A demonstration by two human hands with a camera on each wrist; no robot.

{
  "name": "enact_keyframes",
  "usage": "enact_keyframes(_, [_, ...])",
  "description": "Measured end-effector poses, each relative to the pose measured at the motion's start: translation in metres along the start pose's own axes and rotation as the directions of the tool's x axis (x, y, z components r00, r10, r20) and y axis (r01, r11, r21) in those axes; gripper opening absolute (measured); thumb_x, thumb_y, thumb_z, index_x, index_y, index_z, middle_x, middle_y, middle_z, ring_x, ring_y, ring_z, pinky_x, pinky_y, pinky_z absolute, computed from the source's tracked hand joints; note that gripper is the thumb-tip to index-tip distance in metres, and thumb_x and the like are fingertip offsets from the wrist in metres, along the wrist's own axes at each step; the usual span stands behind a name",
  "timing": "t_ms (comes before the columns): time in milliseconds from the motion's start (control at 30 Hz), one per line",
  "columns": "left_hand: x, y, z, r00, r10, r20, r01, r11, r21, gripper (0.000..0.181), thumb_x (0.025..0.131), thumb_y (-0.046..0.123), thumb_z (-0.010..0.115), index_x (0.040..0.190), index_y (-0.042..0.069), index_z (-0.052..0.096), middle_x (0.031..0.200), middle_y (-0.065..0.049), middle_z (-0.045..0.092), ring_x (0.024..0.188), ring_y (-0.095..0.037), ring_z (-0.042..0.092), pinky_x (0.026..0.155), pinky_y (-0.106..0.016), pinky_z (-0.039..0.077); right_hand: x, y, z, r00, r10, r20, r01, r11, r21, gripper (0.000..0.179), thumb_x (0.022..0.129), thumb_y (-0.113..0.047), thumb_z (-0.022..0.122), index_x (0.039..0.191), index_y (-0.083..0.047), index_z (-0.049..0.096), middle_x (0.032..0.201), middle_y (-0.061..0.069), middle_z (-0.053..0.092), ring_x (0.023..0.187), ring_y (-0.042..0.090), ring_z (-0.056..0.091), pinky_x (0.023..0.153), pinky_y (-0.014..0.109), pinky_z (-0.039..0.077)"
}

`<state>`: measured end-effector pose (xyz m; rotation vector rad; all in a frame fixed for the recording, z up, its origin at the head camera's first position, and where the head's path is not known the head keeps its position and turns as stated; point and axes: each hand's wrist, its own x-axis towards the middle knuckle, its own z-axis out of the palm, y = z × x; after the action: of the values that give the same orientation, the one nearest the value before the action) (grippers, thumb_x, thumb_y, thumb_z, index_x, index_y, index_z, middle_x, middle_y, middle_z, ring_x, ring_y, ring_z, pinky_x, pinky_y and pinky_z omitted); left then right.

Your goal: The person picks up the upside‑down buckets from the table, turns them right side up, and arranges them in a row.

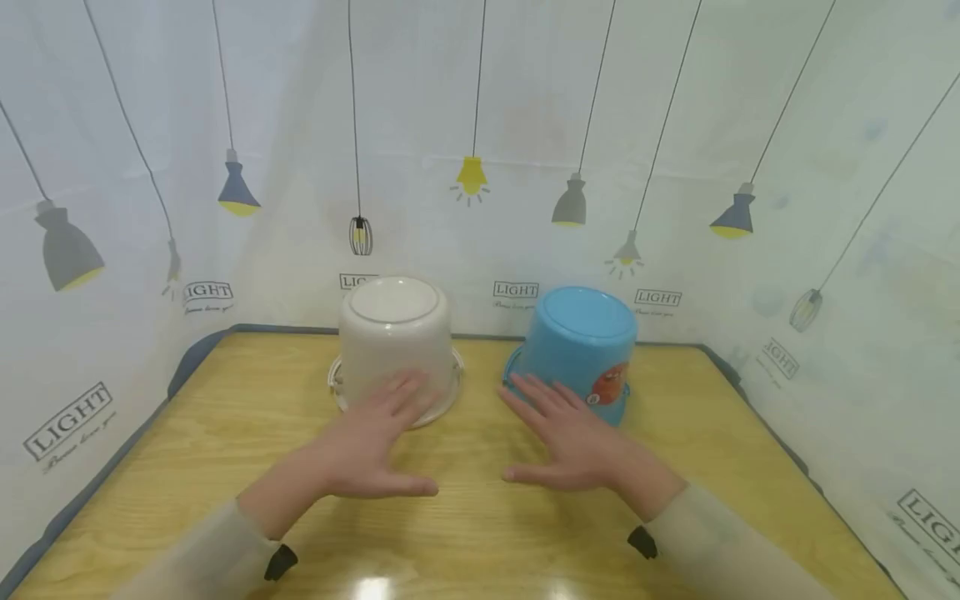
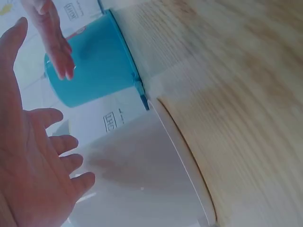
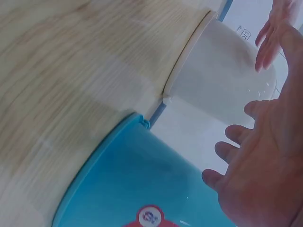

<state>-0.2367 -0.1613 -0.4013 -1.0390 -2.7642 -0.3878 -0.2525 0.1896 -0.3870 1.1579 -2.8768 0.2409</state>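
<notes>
Two buckets stand upside down on the wooden table, a white bucket (image 1: 393,342) on the left and a blue bucket (image 1: 570,342) with a red sticker on the right. My left hand (image 1: 363,446), fingers extended and thumb out to the side, is in front of the white bucket and overlaps its lower part in the head view. In front of the blue bucket is my right hand (image 1: 573,442), also with fingers extended. The left wrist view shows the left palm (image 2: 33,161) facing the white bucket's side with nothing in it. Likewise the right palm (image 3: 265,165) holds nothing.
The wooden table (image 1: 472,533) runs to a dark blue edge at the back and sides. White fabric walls (image 1: 420,100) printed with hanging lamps and the word LIGHT enclose it on three sides. Each bucket's handle lies low around its rim.
</notes>
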Motion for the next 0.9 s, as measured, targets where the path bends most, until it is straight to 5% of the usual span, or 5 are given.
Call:
enact_keyframes(267, [-0.041, -0.031, -0.013, 0.996, -0.079, -0.038, 0.079, 0.997, -0.005, 0.112, 0.091, 0.084, 0.067, 0.171, 0.012, 0.038, 0.18, -0.014, 0.034, 0.162, -0.042, 0.041, 0.126, -0.065, 0.043, 0.03, -0.004, 0.011, 0.998, 0.0, 0.056, -0.002, 0.999, 0.05, 0.104, 0.101, -0.077, 0.059, 0.178, -0.021, 0.018, 0.185, 0.009, 0.02, 0.17, 0.034, 0.024, 0.138, 0.062, 0.024])
enact_keyframes(467, [-0.06, -0.068, -0.019, 0.969, -0.244, 0.021, 0.245, 0.97, -0.006, 0.109, 0.092, 0.082, 0.067, 0.171, 0.012, 0.039, 0.174, -0.025, 0.04, 0.154, -0.054, 0.046, 0.119, -0.074, 0.045, 0.06, -0.002, 0.02, 0.988, 0.081, 0.133, -0.091, 0.993, 0.074, 0.103, 0.1, -0.078, 0.059, 0.178, -0.023, 0.018, 0.185, 0.008, 0.02, 0.17, 0.035, 0.024, 0.138, 0.06, 0.023])
enact_keyframes(633, [-0.06, -0.097, -0.019, 0.928, -0.356, 0.112, 0.36, 0.933, -0.017, 0.113, 0.093, 0.083, 0.064, 0.171, 0.007, 0.037, 0.174, -0.035, 0.033, 0.156, -0.061, 0.037, 0.119, -0.079, 0.041, 0.087, 0.004, 0.027, 0.975, 0.143, 0.17, -0.159, 0.984, 0.082, 0.111, 0.096, -0.082, 0.062, 0.178, -0.024, 0.016, 0.185, 0.01, 0.02, 0.169, 0.039, 0.026, 0.138, 0.059, 0.025])
enact_keyframes(900, [-0.046, -0.12, -0.012, 0.905, -0.383, 0.187, 0.398, 0.916, -0.049, 0.11, 0.095, 0.081, 0.064, 0.171, 0.006, 0.037, 0.174, -0.038, 0.026, 0.158, -0.063, 0.031, 0.124, -0.08, 0.035, 0.119, 0.016, 0.04, 0.957, 0.208, 0.2, -0.232, 0.967, 0.104, 0.11, 0.094, -0.076, 0.071, 0.178, -0.027, 0.02, 0.185, 0.012, 0.021, 0.167, 0.042, 0.03, 0.137, 0.06, 0.029])
